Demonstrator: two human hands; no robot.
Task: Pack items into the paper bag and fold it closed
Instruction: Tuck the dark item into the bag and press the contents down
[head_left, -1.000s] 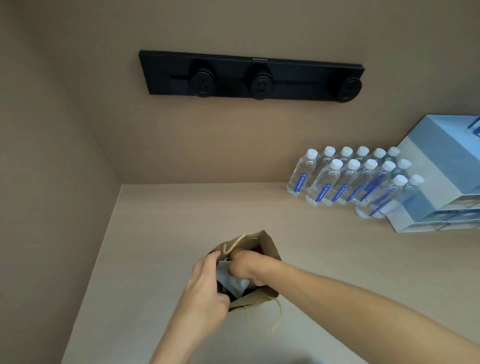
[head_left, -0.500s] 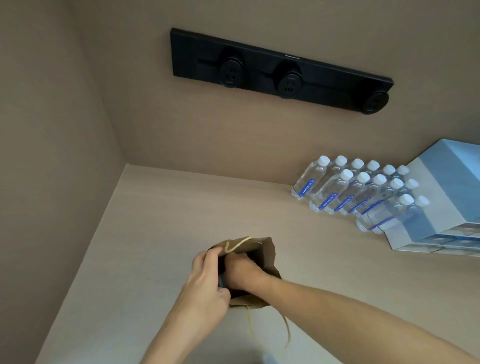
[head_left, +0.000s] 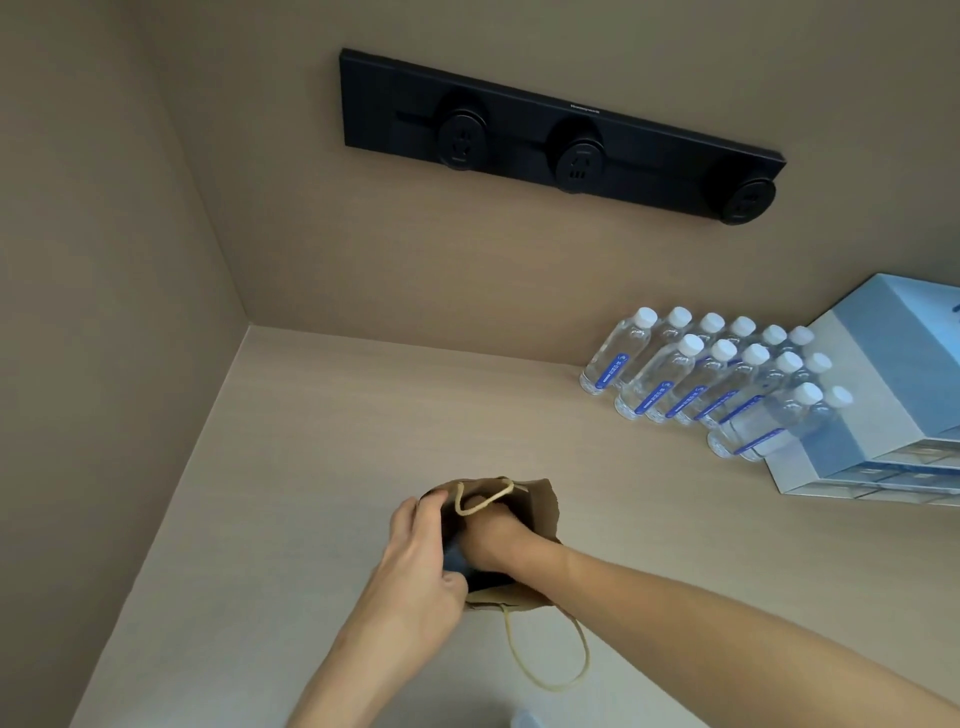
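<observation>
A small brown paper bag (head_left: 540, 506) with cord handles stands open on the light wooden counter (head_left: 363, 415), near its front left. My left hand (head_left: 415, 566) grips the bag's left rim and holds the mouth apart. My right hand (head_left: 493, 535) is pushed down into the bag, its fingers hidden inside. A dark item with a pale patch (head_left: 457, 558) shows in the bag between my hands; whether the right hand holds it is hidden. One cord handle (head_left: 550, 660) lies loose on the counter in front of the bag.
Several clear water bottles (head_left: 701, 379) with white caps stand in rows at the back right. Beside them lies a stack of light blue boxes (head_left: 883, 415). A black socket strip (head_left: 561, 140) is fixed to the back wall. A side wall closes the left.
My right hand has gone deeper into the bag, and the white item seen earlier is now out of sight. The camera view has tilted and shifted; the bag stays in place.
</observation>
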